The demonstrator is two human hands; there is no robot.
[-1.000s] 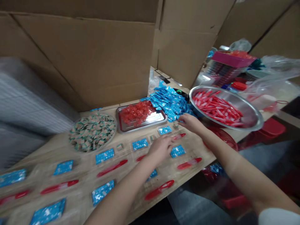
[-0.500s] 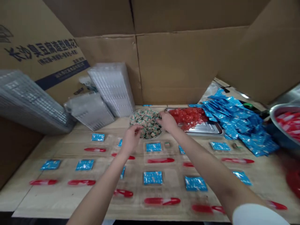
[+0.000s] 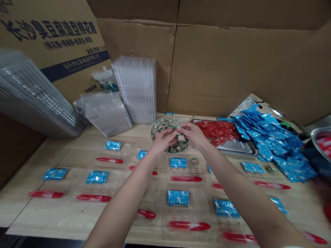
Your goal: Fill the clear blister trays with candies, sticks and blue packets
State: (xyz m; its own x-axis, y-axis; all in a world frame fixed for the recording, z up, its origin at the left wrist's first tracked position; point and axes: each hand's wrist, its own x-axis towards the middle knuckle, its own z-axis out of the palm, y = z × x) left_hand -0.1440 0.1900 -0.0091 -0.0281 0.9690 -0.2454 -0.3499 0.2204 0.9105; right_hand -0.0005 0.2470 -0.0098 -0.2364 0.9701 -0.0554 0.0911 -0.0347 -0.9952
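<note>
My left hand [image 3: 164, 140] and my right hand [image 3: 193, 135] meet, fingertips together, over a round tub [image 3: 152, 130] of small square beige-and-green pieces [image 3: 165, 123]. A pale piece with a green edge [image 3: 181, 137] shows at my right fingers, which are pinched closed. My left fingers are also closed; what they hold is hidden. Below the hands, clear plastic trays lie in rows, with a blue printed packet [image 3: 178, 162] and a red pen-shaped piece [image 3: 186, 178] in one of them. One small beige-and-green piece [image 3: 193, 161] sits beside that packet.
Right of the tub, a metal tray [image 3: 239, 146] holds red wrapped pieces [image 3: 218, 131]. A heap of blue packets [image 3: 274, 134] lies beyond it, by a metal bowl [image 3: 314, 137]. Stacked clear trays [image 3: 137, 89] stand at the back left, before a printed cardboard box [image 3: 72, 38].
The view has swung left. My hands have moved from the trays at the right to the round tub. Half a second ago they were apart at its sides; now their fingertips meet.
</note>
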